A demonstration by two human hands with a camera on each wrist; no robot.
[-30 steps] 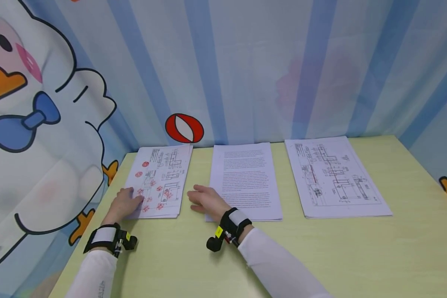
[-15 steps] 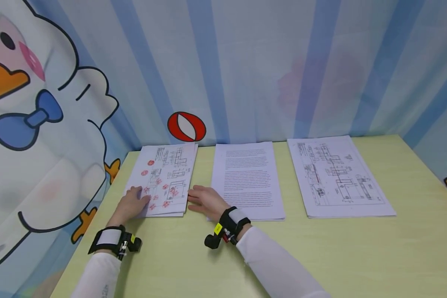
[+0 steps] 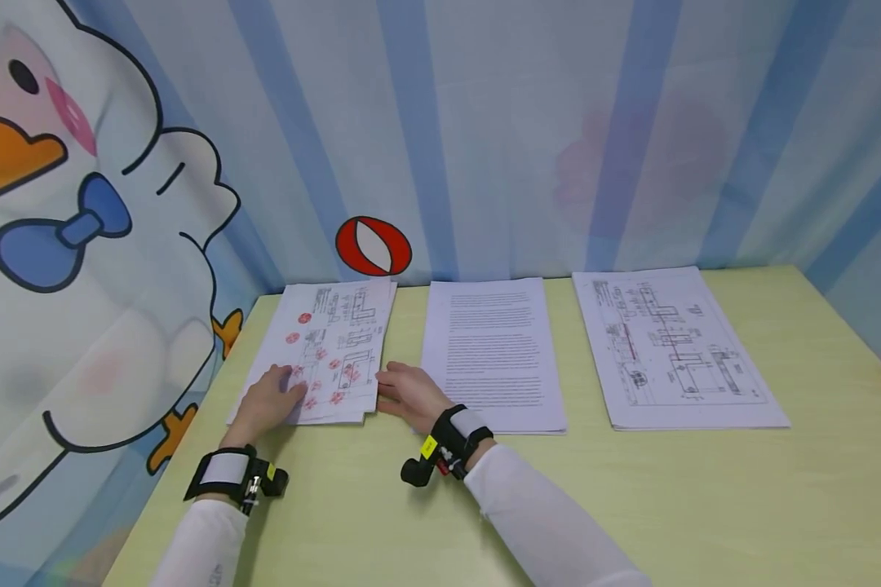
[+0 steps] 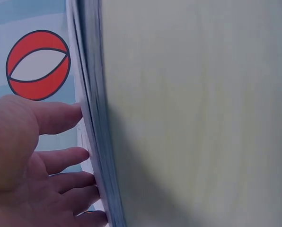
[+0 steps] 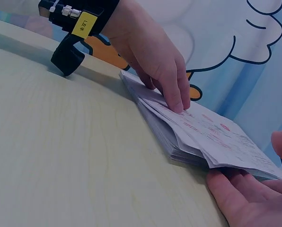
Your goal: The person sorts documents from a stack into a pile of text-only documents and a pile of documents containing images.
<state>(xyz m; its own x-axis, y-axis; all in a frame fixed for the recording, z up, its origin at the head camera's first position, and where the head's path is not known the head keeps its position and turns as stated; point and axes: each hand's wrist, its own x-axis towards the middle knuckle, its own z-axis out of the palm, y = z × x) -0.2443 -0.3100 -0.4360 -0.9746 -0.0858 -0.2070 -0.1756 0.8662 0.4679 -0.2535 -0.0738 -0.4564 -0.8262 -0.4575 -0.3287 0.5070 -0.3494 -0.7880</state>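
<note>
Head view: three paper stacks in a row along the far side of the surface (image 3: 338, 505), backed up to the striped curtain (image 3: 514, 122). My read: far placement leaves forearm room in front, gaps leave finger access at the sides. Left stack (image 3: 352, 350), drawing with red marks on top, is the one being handled. Middle stack (image 3: 492, 350) is printed text; right stack (image 3: 675, 350) is another drawing, well apart from both hands. Left hand (image 3: 267, 401) lies on the left stack's front left part, fingers relaxed, probably as a hold-down. Right hand (image 3: 413, 395) is at that stack's right edge, partly in front of the middle stack's near corner; can't tell if it touches there.

Left wrist view: left stack nearly edge-on, view rolled so the edge runs close to vertical. Left fingertips meet the paper, thumb apart from the rest. No pinch visible; looks like light contact for steadying. Red ball print (image 4: 37, 65) is on the curtain behind.

Right wrist view: top sheets (image 5: 226, 142) sit skewed, corner overhanging the lower sheets (image 5: 186, 157). Right fingers are at and under that overhang, thumb clear above, nothing gripped. Likely because the overhang is the easy entry point, with the left hand bearing down opposite.
</note>
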